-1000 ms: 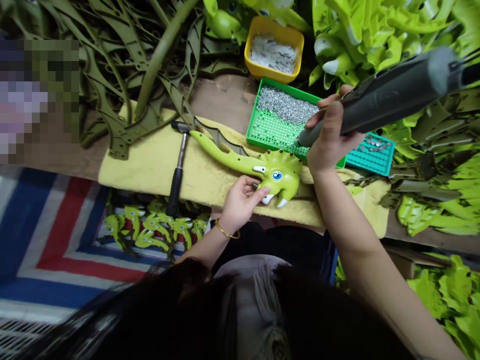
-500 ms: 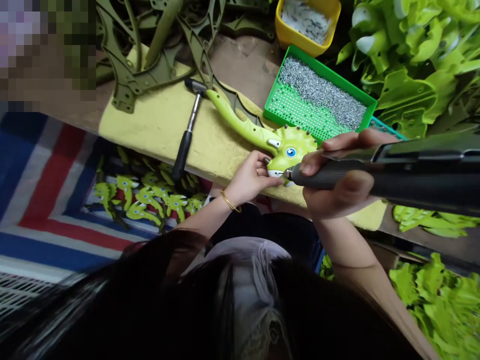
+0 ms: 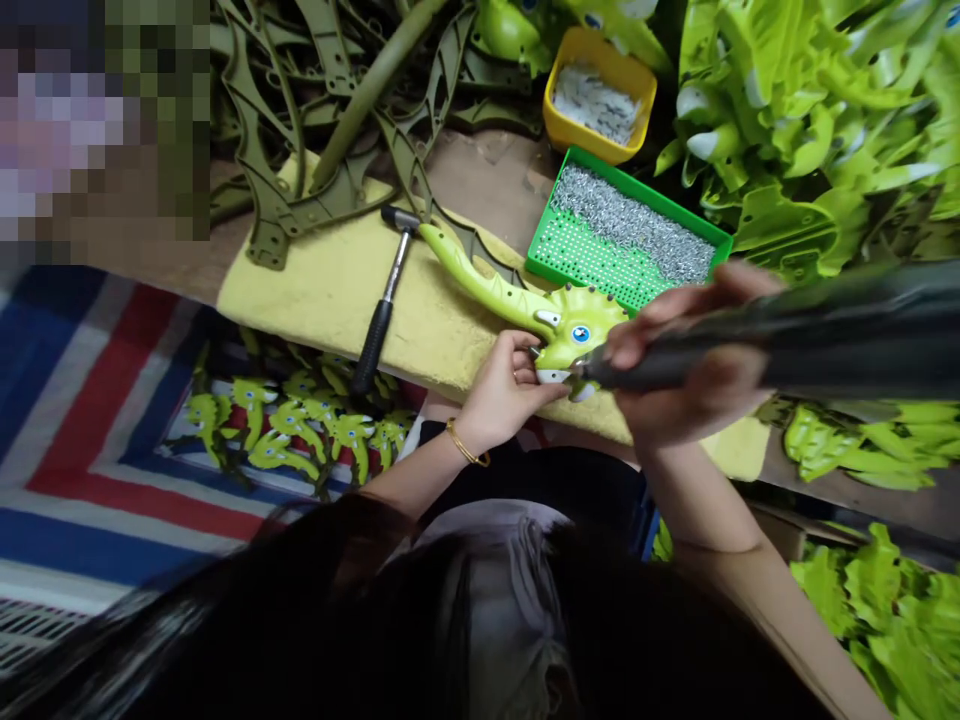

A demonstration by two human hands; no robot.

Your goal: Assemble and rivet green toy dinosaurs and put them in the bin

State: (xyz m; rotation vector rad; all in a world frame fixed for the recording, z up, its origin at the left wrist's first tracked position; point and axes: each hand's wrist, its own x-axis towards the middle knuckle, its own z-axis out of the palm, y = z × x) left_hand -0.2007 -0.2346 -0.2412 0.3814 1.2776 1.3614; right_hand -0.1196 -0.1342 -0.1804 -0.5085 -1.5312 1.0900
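A bright green toy dinosaur [image 3: 525, 305] with a blue eye lies on a yellow pad [image 3: 322, 290], its head near me. My left hand [image 3: 506, 390] pinches the toy's head at the white horn. My right hand [image 3: 686, 365] is wrapped round a long grey electric screwdriver [image 3: 795, 340], blurred by motion. The tool's tip sits at the lower edge of the toy's head, beside my left fingers.
A hammer [image 3: 382, 310] lies on the pad. A green tray of screws [image 3: 626, 235] and a yellow tub [image 3: 600, 95] stand behind. Dark green frames [image 3: 315, 110] and bright green toy parts [image 3: 810, 110] are piled around. Finished toys [image 3: 300, 420] lie below the bench.
My right hand brought the screwdriver from the green tray down to the toy's head. My left hand stayed on the head. The view shifted.
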